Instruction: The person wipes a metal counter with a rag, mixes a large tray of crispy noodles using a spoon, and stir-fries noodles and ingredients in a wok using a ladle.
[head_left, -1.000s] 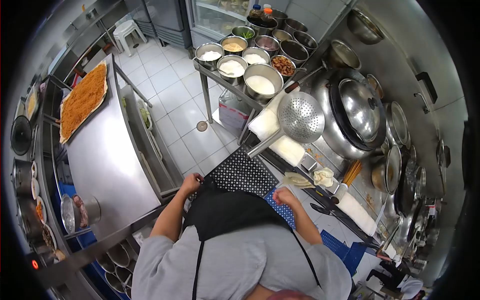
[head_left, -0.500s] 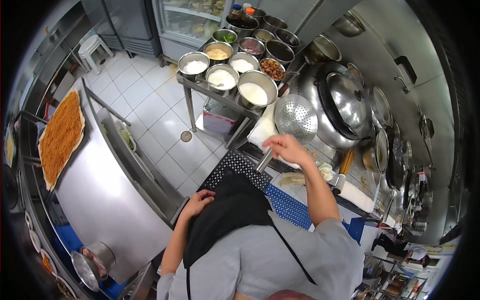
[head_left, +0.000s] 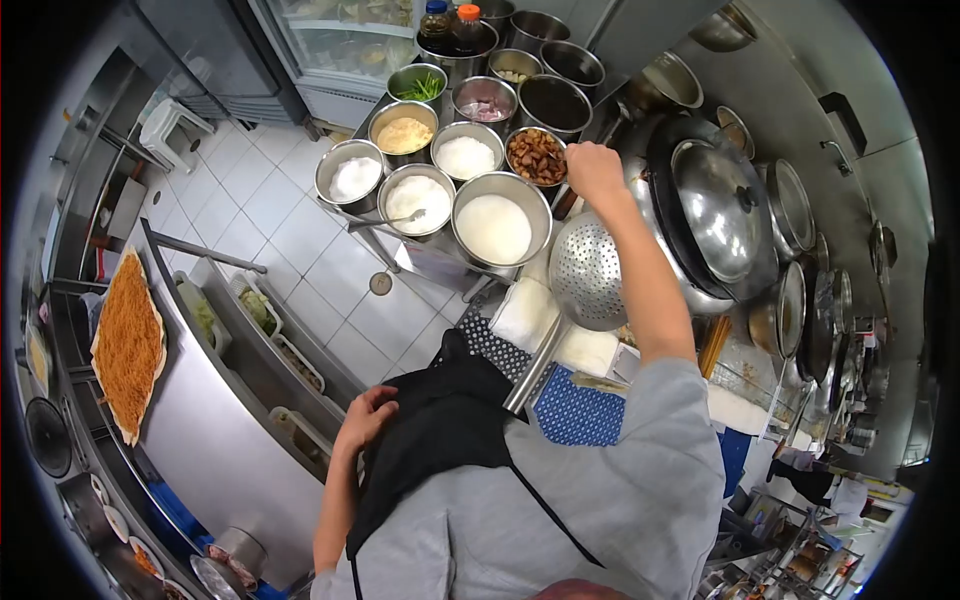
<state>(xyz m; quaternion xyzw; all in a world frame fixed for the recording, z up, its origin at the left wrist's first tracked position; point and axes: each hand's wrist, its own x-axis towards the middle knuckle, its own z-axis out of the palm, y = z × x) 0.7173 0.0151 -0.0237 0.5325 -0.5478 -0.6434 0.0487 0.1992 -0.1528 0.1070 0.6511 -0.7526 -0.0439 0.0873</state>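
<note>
We have the right arm (head_left: pixel 655 290) stretched forward, elbow nearly straight, the right hand (head_left: pixel 597 172) bent at the right edge of one potful of brown chunks (head_left: pixel 536 157) — whether it grips anything, we cannot tell. Our left hand (head_left: pixel 365 418), loosely open, is beside the black apron (head_left: pixel 435 415). We count one skimmer (head_left: pixel 587 268), four pots (head_left: pixel 505 184) of white contents — and two bottles (head_left: pixel 468 36).

Cool white light falls bright and fairly even, leaving glare on the lid (head_left: pixel 705 225) at two o'clock, a pale sheen along the table (head_left: pixel 215 430) at eight. Wide-lens distortion bends the edges into black corners; the far shelves (head_left: pixel 800 545) at four look small, indistinct.
</note>
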